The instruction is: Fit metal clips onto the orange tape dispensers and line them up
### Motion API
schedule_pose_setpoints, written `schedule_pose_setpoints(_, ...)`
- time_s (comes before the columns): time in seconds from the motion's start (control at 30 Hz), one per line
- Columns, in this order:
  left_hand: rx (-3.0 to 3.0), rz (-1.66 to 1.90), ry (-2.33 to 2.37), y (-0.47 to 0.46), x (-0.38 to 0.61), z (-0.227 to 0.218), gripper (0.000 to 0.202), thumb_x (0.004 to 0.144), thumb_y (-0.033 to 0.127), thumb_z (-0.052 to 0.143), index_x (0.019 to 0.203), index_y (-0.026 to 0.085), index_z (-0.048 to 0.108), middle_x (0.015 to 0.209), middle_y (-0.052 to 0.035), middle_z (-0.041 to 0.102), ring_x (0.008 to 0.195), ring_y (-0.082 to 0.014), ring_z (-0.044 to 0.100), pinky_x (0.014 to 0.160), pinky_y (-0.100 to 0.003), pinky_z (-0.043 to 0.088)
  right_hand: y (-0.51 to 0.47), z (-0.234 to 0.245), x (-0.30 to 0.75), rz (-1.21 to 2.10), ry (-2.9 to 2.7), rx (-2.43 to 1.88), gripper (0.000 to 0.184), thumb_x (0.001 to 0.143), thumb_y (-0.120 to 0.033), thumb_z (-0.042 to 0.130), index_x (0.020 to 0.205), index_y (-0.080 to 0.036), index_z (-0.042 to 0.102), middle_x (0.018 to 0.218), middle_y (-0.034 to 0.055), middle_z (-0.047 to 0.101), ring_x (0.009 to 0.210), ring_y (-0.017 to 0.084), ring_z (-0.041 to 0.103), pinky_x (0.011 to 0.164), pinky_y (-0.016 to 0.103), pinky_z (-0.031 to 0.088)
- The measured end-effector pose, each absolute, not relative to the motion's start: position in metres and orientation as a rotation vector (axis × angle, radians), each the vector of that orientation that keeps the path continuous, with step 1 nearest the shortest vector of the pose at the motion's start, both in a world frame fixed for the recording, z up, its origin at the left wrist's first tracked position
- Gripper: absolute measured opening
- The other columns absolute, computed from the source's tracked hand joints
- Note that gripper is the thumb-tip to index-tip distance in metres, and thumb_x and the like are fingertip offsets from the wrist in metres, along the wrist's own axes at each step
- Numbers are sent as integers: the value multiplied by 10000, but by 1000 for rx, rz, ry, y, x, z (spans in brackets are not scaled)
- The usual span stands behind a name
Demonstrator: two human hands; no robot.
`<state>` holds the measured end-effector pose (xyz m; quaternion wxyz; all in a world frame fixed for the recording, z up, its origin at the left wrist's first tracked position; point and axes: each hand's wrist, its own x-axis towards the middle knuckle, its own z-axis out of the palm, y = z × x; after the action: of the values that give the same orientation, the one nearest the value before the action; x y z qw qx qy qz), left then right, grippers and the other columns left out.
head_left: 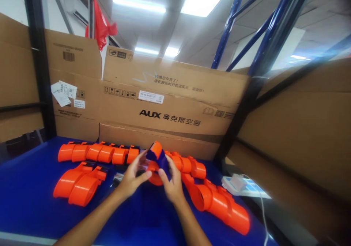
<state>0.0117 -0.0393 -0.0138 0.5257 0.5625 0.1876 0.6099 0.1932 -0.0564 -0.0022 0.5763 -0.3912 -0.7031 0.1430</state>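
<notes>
In the middle of the view, both my hands hold up an orange loop-shaped band with a dark blue part (157,150). My left hand (134,180) grips its left side, with the thumb pressed on the front. My right hand (172,182) has its fingers closed around the dark blue right side, thumb also in front. Some clear material shows near my left fingers, too blurred to name. Behind the hands runs a row of similar orange loops (94,152) with dark ends. A pair of larger orange loops (83,193) lies to the left.
More orange loops (219,204) lie in a chain at the right on the blue tabletop (30,187). Cardboard panels (123,108) wall the back and sides, between dark rack posts (41,63). A white device with a cable (241,185) sits at the right edge.
</notes>
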Motion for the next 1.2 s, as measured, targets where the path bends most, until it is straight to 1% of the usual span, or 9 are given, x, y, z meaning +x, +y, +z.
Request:
schedule_pose_setpoints(0.13,1413,1370,473,-42,14,-16,755,665,241,867,1360,252,571,1386,-133,595,1282,-358,541,1101,-504,387,-51,-12,192,449,-1534,-983,592,1007,-580,305,1419,-204,500,1383,115,592,1360,290,466,1160,519,337)
schedule_pose_setpoints(0.3,1434,1408,508,-41,17,-17,688,733,302,820,1365,232,557,1372,-115,610,1281,-338,546,1118,-482,375,-50,-13,187,516,-1579,-1006,626,1009,-601,235,1401,-211,529,1379,107,592,1408,254,409,1217,500,235)
schedule_pose_setpoints(0.53,1461,1548,683,-40,12,-12,497,803,368,735,1267,220,632,1238,-81,696,1191,-323,606,1077,-469,414,-45,-10,192,479,-1645,-982,591,1023,-571,240,1341,-209,582,1352,101,613,1289,254,529,1141,452,373)
schedule_pose_setpoints(0.7,1616,1597,811,-49,-3,7,473,782,327,745,1240,243,662,1173,-63,733,1128,-331,642,1052,-458,422,-40,-8,200,401,-1609,-1015,589,1033,-538,225,1227,-192,662,1185,114,687,1142,264,604,1055,454,440)
schedule_pose_setpoints(0.8,1707,1624,887,-55,-27,25,567,716,282,801,1265,268,658,1182,-74,728,1087,-348,656,1028,-433,423,-42,-3,203,332,-1642,-1019,562,1036,-520,242,1159,-213,697,1120,109,701,1098,270,610,1016,449,446)
schedule_pose_setpoints(0.9,1692,1704,1052,-61,-70,43,771,627,262,864,1350,261,594,1000,-81,761,935,-347,692,954,-427,453,-46,4,202,270,-1672,-1036,522,1042,-486,255,1105,-229,706,1086,99,699,1040,270,619,969,451,452)
schedule_pose_setpoints(1.0,1865,1710,1443,-72,-132,55,844,642,373,844,1411,278,510,1055,-76,754,940,-365,690,875,-429,480,-49,9,199,219,-1735,-1072,405,1022,-457,367,1018,-238,708,996,82,708,974,276,622,919,457,464)
schedule_pose_setpoints(1.1,1936,1546,2019,-87,-202,57,764,788,548,679,1460,324,394,1074,-26,734,930,-329,692,825,-396,491,-49,8,196,154,-1797,-1126,291,984,-418,469,943,-240,696,961,76,715,964,287,620,902,463,468)
schedule_pose_setpoints(1.2,1815,1288,2423,-103,-259,47,704,814,691,559,1427,387,393,812,61,683,779,-286,681,766,-380,488,-47,3,195,91,-1839,-1204,208,945,-335,507,964,-237,689,982,79,716,977,292,623,872,445,482)
